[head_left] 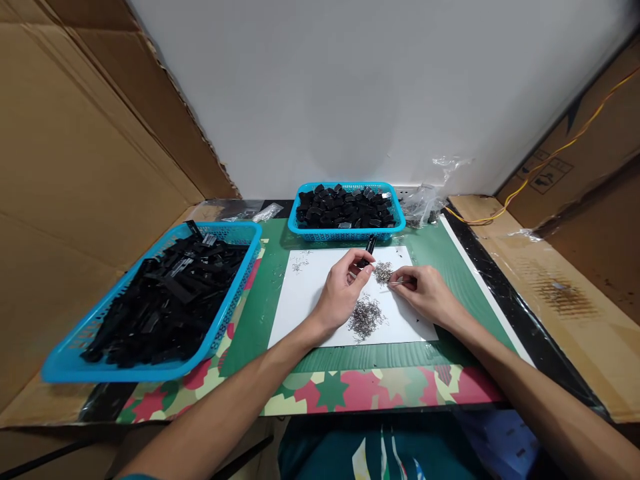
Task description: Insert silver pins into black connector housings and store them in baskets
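Note:
Between the fingers of my left hand (341, 288) is a narrow black plastic piece (371, 245), its far end pointing toward the back basket. My right hand (424, 291) is closed in a pinch on a thin, light-coloured tool (393, 285), whose exact kind is too small to make out. Just left of those fingertips lies a small heap of brassy metal bits (383, 272). A larger heap of tiny bent wire pieces, like springs (367, 317), spreads on the white sheet (300, 313) below my hands.
At the left stands a blue basket (257, 250) full of long black plastic parts. Another blue basket (345, 235) behind the sheet holds small black pieces. A clear plastic bag (424, 202) lies right of it. Cardboard walls (90, 107) flank the table, with a yellow wire (555, 160) on the right.

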A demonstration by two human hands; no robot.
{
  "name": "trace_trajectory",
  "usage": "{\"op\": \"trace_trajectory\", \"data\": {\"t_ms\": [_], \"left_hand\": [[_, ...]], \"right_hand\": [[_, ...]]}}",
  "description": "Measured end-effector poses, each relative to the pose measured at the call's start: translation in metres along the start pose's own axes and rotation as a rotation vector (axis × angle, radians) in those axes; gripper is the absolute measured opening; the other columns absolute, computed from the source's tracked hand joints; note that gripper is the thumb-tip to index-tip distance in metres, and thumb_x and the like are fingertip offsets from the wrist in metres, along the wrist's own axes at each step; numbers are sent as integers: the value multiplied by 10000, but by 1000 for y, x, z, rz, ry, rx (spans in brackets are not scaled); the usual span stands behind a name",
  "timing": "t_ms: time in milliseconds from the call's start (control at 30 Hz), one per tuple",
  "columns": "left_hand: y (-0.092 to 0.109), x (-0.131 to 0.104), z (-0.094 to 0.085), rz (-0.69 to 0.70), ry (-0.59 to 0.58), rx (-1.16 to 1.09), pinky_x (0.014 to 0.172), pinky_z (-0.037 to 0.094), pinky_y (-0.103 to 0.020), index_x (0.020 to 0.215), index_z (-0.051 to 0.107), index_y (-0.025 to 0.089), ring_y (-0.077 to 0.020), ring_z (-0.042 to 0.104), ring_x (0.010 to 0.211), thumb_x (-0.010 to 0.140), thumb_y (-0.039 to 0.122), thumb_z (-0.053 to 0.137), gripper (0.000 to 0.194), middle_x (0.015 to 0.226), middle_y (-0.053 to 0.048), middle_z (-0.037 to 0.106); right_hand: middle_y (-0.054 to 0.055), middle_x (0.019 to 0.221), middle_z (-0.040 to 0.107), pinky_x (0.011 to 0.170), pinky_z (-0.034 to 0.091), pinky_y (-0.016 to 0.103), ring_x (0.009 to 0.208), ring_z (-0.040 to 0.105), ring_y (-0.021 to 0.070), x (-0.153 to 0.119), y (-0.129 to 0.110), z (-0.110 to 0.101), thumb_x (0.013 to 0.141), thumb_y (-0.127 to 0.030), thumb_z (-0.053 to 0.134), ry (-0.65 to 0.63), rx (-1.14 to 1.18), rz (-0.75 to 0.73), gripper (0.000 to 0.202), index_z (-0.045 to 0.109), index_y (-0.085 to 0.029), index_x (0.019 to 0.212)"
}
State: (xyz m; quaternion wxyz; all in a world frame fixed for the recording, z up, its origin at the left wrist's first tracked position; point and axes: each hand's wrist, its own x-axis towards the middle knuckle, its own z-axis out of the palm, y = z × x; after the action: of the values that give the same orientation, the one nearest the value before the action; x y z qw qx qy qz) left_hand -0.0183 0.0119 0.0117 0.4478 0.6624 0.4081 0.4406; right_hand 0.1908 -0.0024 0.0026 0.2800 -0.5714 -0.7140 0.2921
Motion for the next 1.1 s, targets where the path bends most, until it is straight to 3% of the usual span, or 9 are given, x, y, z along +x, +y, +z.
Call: {"op": "trace_trajectory", "data": {"t_ms": [200, 367, 533, 733, 1000, 1100], "left_hand": [[1, 0, 0, 4, -21, 10, 767, 461, -286, 1073, 644, 198, -156, 579, 854, 996, 311, 588, 148, 1003, -30, 660], [4, 0, 1, 10, -36, 41, 755, 468, -292, 1068, 647, 196, -161, 585, 849, 1002, 312, 572, 153, 996, -32, 666], [2, 0, 1, 13, -34, 42, 743, 460, -291, 1066, 645, 198, -159, 581, 842, 1001, 311, 575, 148, 986, -30, 664], [2, 0, 1, -1, -38, 43, 712, 435, -283, 1064, 649, 196, -149, 564, 820, 991, 293, 589, 135, 989, -22, 661], [3, 0, -1, 0, -37, 42, 701, 433, -282, 1063, 645, 190, -157, 567, 826, 1001, 302, 570, 148, 983, -28, 661], [3, 1, -2, 13, -34, 54, 696, 418, -280, 1055, 648, 187, -149, 546, 801, 1015, 303, 545, 160, 971, -21, 654]], "right_hand": [[-15, 601, 584, 551, 319, 273, 549, 468, 136, -1, -1, -4, 883, -261, 572, -29, 10, -11, 191, 729, -167, 831], [-27, 569, 558, 544, 298, 278, 535, 458, 136, -1, 0, 1, 874, -327, 647, 36, -33, 6, 180, 734, -180, 819], [-17, 602, 604, 563, 324, 274, 547, 492, 142, 0, 1, 5, 880, -240, 609, 30, -63, 3, 133, 721, -191, 828], [21, 703, 682, 602, 356, 280, 608, 557, 173, -1, 4, 4, 916, -239, 562, 14, -120, -1, 145, 704, -206, 924], [-23, 618, 575, 587, 359, 270, 571, 509, 150, -3, 1, -2, 903, -237, 575, 95, -64, -51, 134, 699, -188, 917], [-36, 588, 559, 568, 353, 260, 542, 487, 136, -4, -2, 1, 898, -222, 596, 62, -44, -108, 136, 729, -194, 905]]}}
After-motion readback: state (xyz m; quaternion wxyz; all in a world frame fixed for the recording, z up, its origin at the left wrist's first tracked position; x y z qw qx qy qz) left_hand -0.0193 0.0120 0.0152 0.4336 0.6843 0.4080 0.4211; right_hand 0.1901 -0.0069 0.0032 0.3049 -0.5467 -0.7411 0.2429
